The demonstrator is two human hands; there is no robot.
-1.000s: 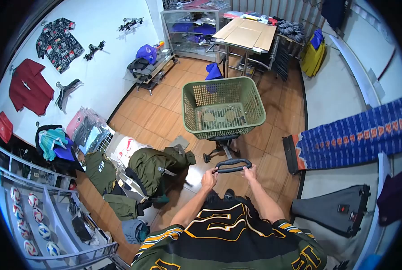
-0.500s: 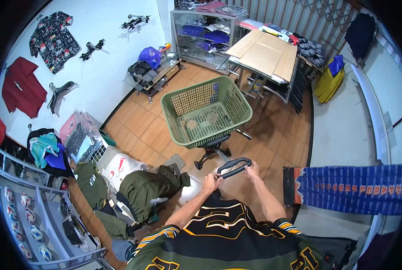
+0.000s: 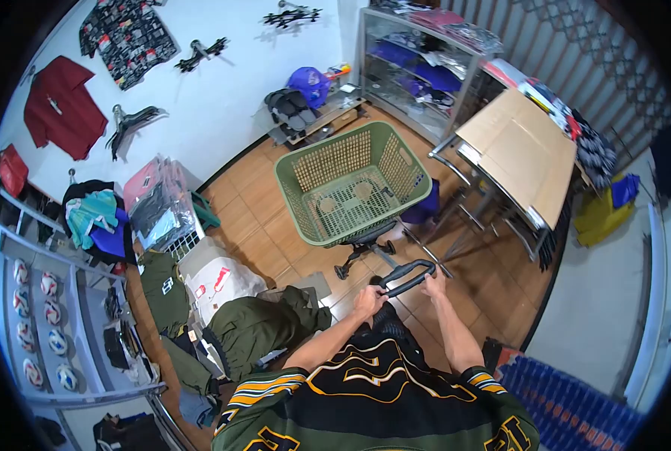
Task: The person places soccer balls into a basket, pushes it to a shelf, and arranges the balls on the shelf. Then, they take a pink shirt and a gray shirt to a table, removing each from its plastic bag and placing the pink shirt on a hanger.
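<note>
A green plastic basket cart [image 3: 350, 188] with perforated walls stands upright on the floor in front of me. Its black loop handle [image 3: 405, 281] reaches back toward my body. My left hand [image 3: 368, 301] is closed around the left side of this handle. On the handle's right end my right hand [image 3: 434, 285] is wrapped too. Inside the basket only its perforated bottom shows. Below the basket, the wheeled base [image 3: 362, 252] is partly hidden.
Olive garments [image 3: 256, 331] and a white plastic bag [image 3: 219, 282] are piled at left. A table topped with cardboard [image 3: 519, 150] stands right of the cart. Behind it is a glass display case [image 3: 418, 71]. A shelf of balls [image 3: 42, 323] lines the far left; blue patterned cloth [image 3: 568, 398] lies right.
My view has turned left, so the room's furniture appears shifted and tilted to the right. Both hands keep hold of the cart handle, and a purple item now shows beside the basket's right side.
</note>
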